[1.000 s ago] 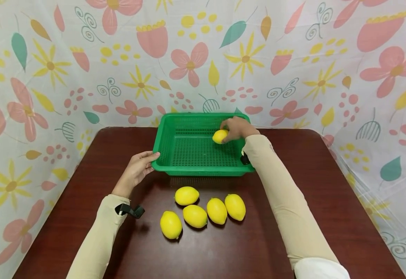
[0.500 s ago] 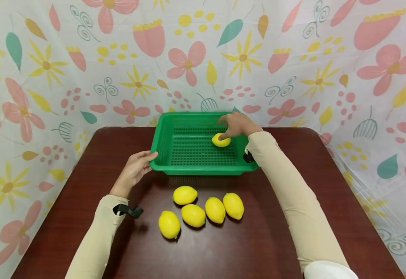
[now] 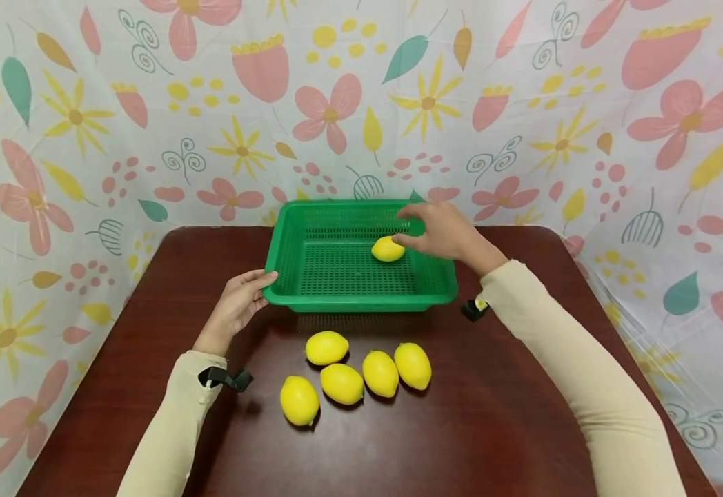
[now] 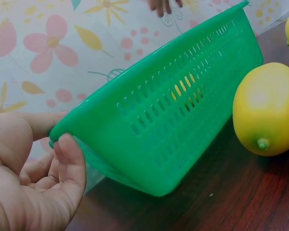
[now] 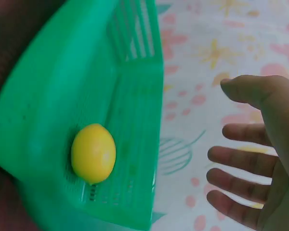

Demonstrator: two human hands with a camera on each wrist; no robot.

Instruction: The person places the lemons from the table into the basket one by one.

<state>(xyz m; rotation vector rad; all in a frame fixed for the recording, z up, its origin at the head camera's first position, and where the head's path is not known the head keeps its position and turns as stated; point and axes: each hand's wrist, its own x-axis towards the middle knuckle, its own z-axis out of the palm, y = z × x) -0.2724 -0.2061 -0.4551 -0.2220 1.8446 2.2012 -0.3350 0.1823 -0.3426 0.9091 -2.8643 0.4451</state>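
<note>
A green plastic basket (image 3: 281,238) with slotted walls stands at the back of the table. My left hand (image 3: 235,305) pinches its front left rim, thumb on top and fingers beneath, as the left wrist view shows close up. One yellow lemon (image 5: 93,154) lies on the basket floor toward the right side. Above the basket's right side hovers my right hand (image 3: 445,231), fingers spread and holding nothing; the right wrist view shows it apart from the lemon. Several more lemons (image 3: 341,384) lie on the table in front of the basket.
The dark red-brown wooden table (image 3: 461,428) reaches back to a flower-printed cloth (image 3: 324,83) that hangs behind and at both sides. Each wrist carries a small black camera mount (image 3: 226,378).
My right hand has let go of the lemon, which now rests in the basket, and has lifted and drawn back to the right. The left hand keeps its hold on the rim.
</note>
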